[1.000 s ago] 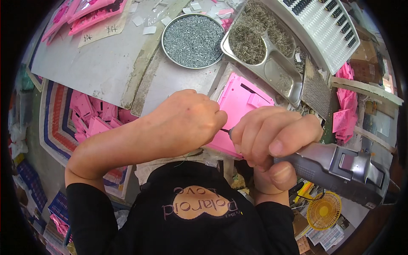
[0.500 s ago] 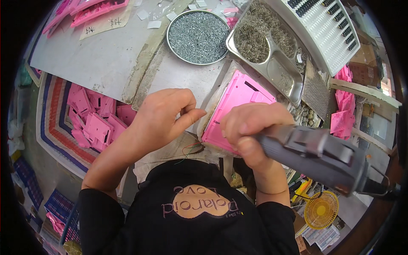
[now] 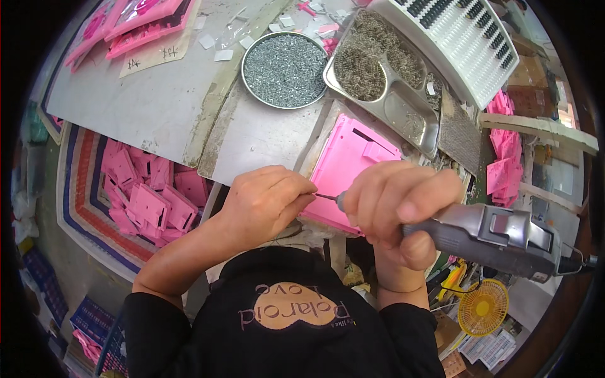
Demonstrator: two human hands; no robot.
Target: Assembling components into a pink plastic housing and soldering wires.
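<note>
My right hand [image 3: 403,205] is wrapped round a grey electric screwdriver [image 3: 485,239], held sideways with its thin bit pointing left. My left hand [image 3: 271,200] is closed in a pinch, its thumb and fingertips meeting the end of the bit. Whatever lies between those fingertips is too small to make out. Below and behind the bit lies a pink plastic panel [image 3: 343,151] on a padded patch of the bench, its right part covered by my right hand. Farther off, a round metal dish [image 3: 285,69] is full of small silvery screws.
A steel compartment tray [image 3: 409,116] holds small coiled springs. Beyond it stands a white ridged rack [image 3: 466,53] with black pieces. A striped woven bag [image 3: 79,183] at left contains pink parts [image 3: 148,201]. More pink pieces [image 3: 148,25] lie far left; a yellow basket [image 3: 482,307] sits lower right.
My left fingertips have closed and come to the screwdriver bit. The screwdriver has turned more level, so its bit now shows. The whole view has shifted slightly.
</note>
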